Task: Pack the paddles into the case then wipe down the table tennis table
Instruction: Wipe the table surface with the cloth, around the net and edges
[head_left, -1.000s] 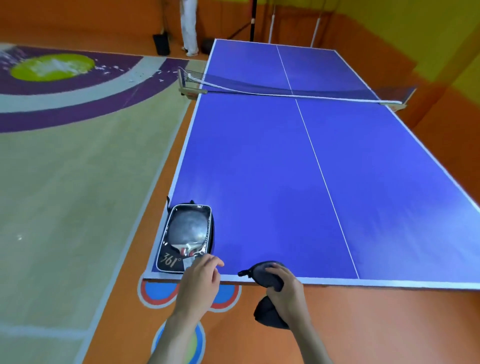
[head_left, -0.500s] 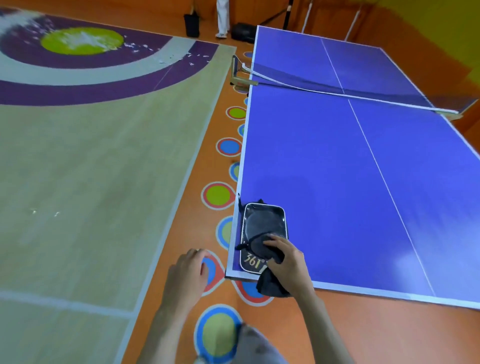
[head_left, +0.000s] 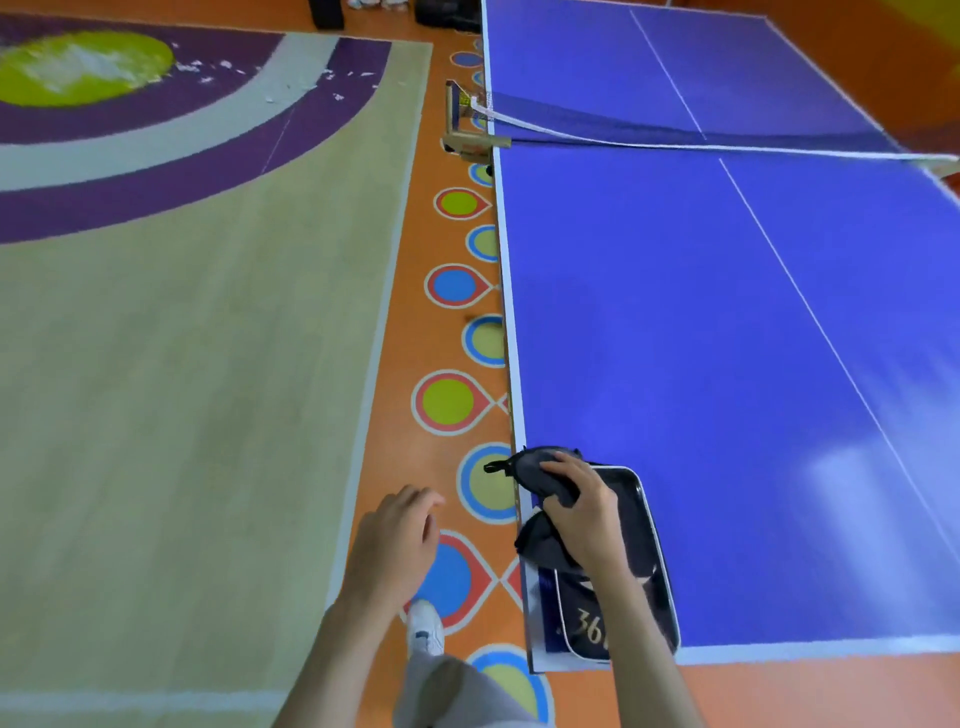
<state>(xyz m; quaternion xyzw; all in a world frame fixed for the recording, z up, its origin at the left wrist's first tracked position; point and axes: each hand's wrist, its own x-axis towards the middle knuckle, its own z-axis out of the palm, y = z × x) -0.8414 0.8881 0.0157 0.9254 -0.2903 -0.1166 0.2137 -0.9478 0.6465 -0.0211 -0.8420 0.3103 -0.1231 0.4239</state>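
Observation:
A black paddle case (head_left: 652, 582) with a white rim and "361" lettering lies on the near left corner of the blue table tennis table (head_left: 727, 338). My right hand (head_left: 584, 512) grips a dark grey cloth (head_left: 535, 470) over the case's far end, at the table's left edge. A small black loop sticks out of the cloth to the left. My left hand (head_left: 397, 540) hangs over the orange floor left of the table, fingers relaxed and holding nothing. No paddle shows in this view.
The net (head_left: 675, 140) crosses the table farther off, its clamp (head_left: 467, 137) sticking out on the left. Coloured circles mark the orange floor strip (head_left: 447, 400) along the table. My white shoe (head_left: 426, 629) stands beside the near corner. Dark bags sit at the far end.
I have stepped left around the table corner. My right hand with the cloth has moved onto the case's far end. My left hand left the case and now hangs over the floor.

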